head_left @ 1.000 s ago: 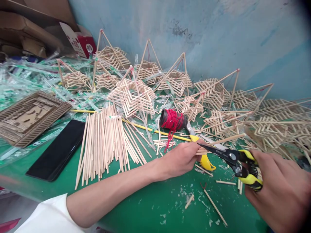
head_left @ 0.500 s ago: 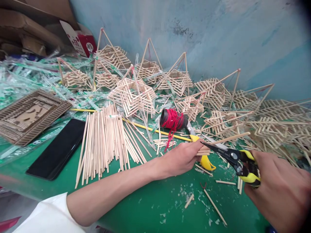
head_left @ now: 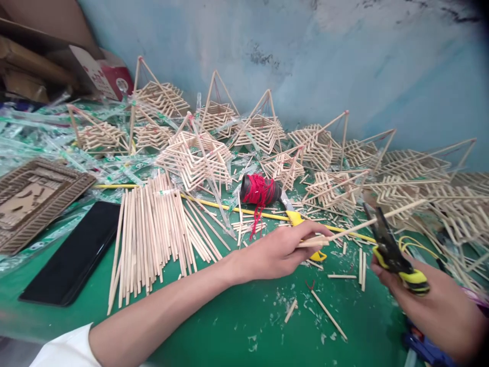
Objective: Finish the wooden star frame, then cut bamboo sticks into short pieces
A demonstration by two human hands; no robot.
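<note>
Frames [head_left: 198,158] stand in ranks along the back in the head view, built from stacked sticks, several with a peak tied in red, and we judge those to be complete or nearly so. Closer in, cutting looks like the step in hand. Our left grip [head_left: 284,250] is closed around a few short pieces [head_left: 315,241] and one longer stick [head_left: 351,230], which juts out to the right above the counter [head_left: 229,326]. Our right grip [head_left: 424,300] is wrapped about the cutters [head_left: 395,261], whose blades [head_left: 386,233] stand apart where the stick crosses them; we cannot tell whether it lies between them or behind. It looks unbroken past that crossing, so we would call this cut not yet made. The short pieces seem done, and offcuts [head_left: 341,277] lie on the counter between the two grips. Plenty remains, by our reckoning: the pile [head_left: 148,229] to the left holds many long sticks. Red thread [head_left: 260,189] lies just beyond the left grip, wound with loose ends trailing, touched by neither grip.
</note>
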